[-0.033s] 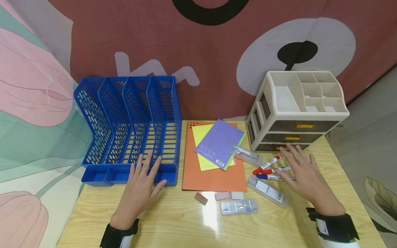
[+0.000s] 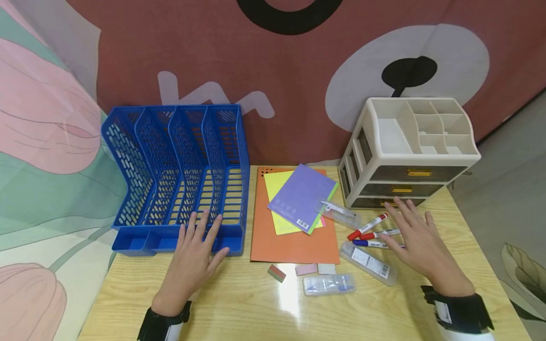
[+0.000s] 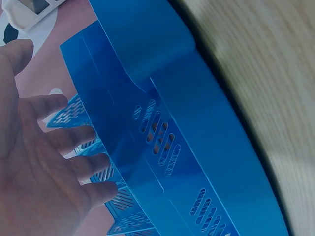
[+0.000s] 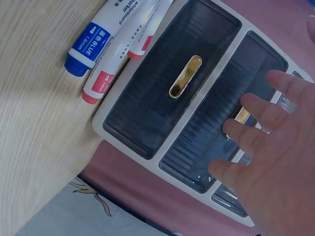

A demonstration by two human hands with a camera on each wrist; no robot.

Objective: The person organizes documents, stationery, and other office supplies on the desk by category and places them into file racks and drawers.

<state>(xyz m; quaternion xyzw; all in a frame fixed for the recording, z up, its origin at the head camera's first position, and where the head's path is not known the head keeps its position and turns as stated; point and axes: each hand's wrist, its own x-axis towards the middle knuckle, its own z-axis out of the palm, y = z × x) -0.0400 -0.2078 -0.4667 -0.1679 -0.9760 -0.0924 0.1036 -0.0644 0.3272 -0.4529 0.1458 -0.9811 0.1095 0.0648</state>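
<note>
The left hand and the right hand are bare. A wide black band is worn on the left wrist, with a small tab jutting at its right end and a white strip shown on the near side. The right wrist is wrapped in a similar black strap, finished with uneven corners. A pale rectangular patch is borne on its left part, and white material is partly seen along its near edge.

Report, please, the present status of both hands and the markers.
Left hand empty, near blue rack. Right hand empty, near markers. Labelled clear case beside markers.
</note>
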